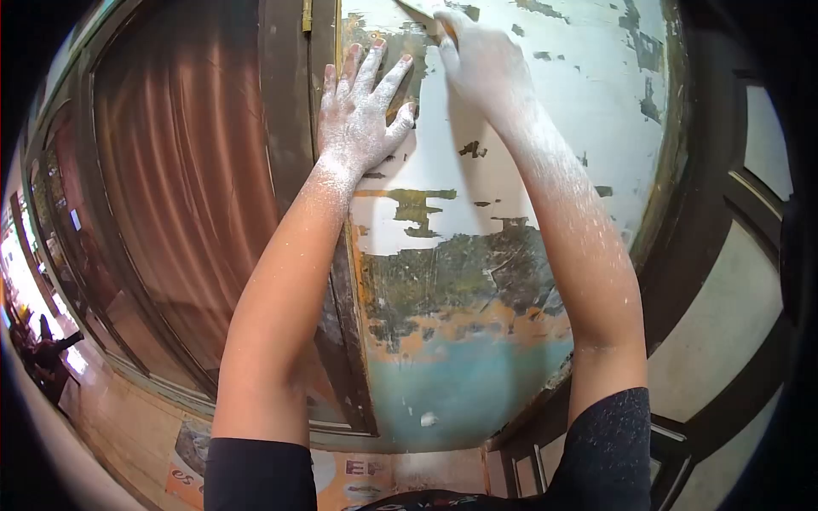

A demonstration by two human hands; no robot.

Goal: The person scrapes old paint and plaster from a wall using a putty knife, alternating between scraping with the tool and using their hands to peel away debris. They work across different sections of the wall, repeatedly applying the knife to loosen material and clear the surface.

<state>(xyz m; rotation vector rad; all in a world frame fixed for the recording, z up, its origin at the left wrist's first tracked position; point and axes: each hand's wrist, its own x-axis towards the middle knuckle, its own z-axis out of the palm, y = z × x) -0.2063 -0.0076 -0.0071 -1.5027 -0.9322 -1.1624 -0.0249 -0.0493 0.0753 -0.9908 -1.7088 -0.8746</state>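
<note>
My left hand [362,106], dusted white, lies flat with fingers spread on a strip of wall with peeling white paint [511,162], close to its left edge. My right hand [477,55], also covered in white dust, is closed around a scraper [417,8] whose blade presses on the wall at the top of the view. Only part of the tool shows; the rest is hidden by the hand and the frame edge. Below the white paint, patches of green, orange and blue older paint [460,341] are exposed.
A dark wooden door frame [285,128] with a reddish-brown curtain [179,170] behind glass stands left of the wall strip. Another dark-framed door [724,281] stands on the right. Paper or posters [358,473] lie on the floor below.
</note>
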